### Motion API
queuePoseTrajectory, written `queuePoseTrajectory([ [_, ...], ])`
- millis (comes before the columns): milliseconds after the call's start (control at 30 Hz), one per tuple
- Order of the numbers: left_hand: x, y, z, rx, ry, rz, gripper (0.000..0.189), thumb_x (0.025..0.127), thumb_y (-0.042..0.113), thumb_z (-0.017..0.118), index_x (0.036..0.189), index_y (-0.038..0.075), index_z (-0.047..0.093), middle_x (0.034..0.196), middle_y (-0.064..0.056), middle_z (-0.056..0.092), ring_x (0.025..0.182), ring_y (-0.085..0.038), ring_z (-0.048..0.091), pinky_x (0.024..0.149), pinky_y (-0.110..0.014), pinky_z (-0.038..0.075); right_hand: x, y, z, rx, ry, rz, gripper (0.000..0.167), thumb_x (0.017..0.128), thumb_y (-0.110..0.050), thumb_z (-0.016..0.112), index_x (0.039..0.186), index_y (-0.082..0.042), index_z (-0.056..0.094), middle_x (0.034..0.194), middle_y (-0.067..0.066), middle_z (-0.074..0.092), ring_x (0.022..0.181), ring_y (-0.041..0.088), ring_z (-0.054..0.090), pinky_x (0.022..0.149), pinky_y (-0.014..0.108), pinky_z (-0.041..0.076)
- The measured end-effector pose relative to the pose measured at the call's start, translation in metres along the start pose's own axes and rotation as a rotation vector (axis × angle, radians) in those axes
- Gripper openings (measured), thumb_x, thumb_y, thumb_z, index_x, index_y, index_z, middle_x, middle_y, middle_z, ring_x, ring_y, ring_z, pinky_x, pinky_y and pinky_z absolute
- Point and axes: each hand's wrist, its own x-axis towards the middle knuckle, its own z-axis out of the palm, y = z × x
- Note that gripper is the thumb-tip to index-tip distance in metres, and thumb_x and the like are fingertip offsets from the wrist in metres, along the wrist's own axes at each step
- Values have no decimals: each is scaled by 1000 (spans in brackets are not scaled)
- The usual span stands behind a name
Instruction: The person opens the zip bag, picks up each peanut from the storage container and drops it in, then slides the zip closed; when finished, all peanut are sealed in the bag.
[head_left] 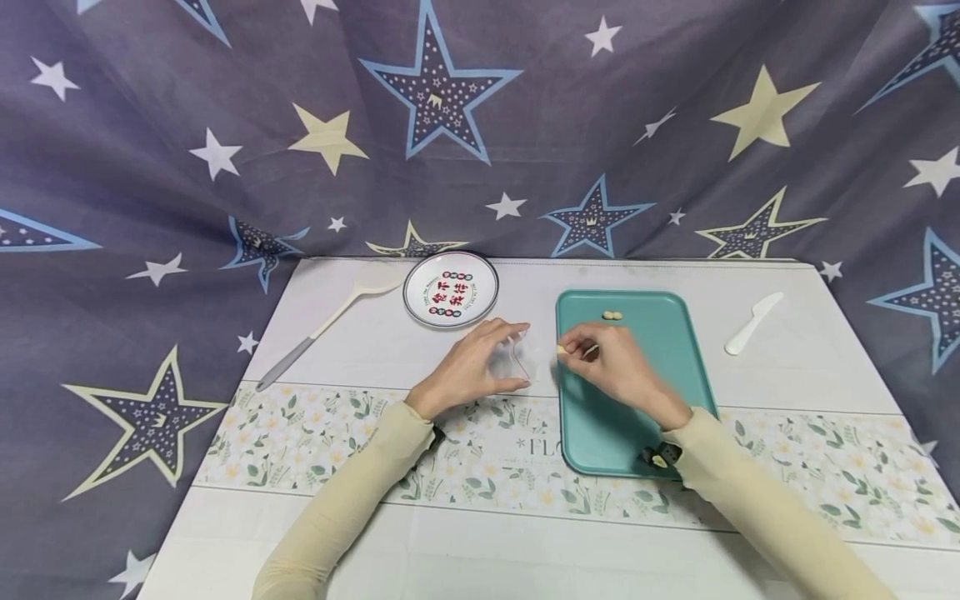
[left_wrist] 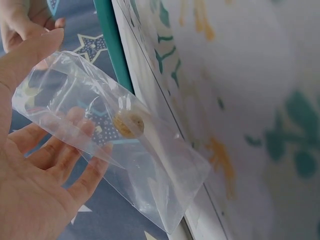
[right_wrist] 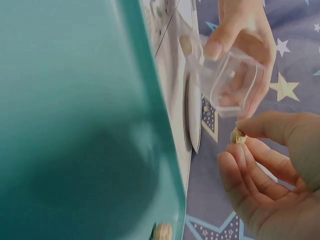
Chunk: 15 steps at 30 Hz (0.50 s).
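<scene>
My left hand (head_left: 467,367) holds a clear plastic bag (left_wrist: 165,170) between thumb and fingers, its mouth spread wide and facing my right hand. Inside the bag lies one tan peanut (left_wrist: 128,124). My right hand (head_left: 618,367) pinches another peanut (right_wrist: 238,136) between thumb and fingertips, just outside the bag's mouth and above the left edge of a teal tray (head_left: 630,433). One more peanut (head_left: 612,316) rests on the tray near its far side.
A round white plate (head_left: 420,287) with red characters stands behind my left hand. To its left lies a spoon with a grey handle (head_left: 285,364). A white plastic knife (head_left: 752,325) lies right of the tray. A star-patterned cloth (head_left: 480,200) hangs behind the table.
</scene>
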Motion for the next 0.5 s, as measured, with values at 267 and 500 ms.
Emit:
queuePoseTrajectory([
  [267,1,1,2,-13,5,8,87,80,45,90,153,19,51,127,0,64,118,-17,62,102,-38,57,5,-12,15,76,-15,-17,14,92,-3,76,105,-4,78,92,10,76,79,16,72,73,27,64],
  [500,1,2,3,-19,-4,16,86,80,41,90,153,17,51,127,-1,63,118,-17,61,102,-38,56,8,-19,24,97,-33,-13,14,93,-8,77,106,-5,78,94,8,76,81,15,71,74,29,64],
])
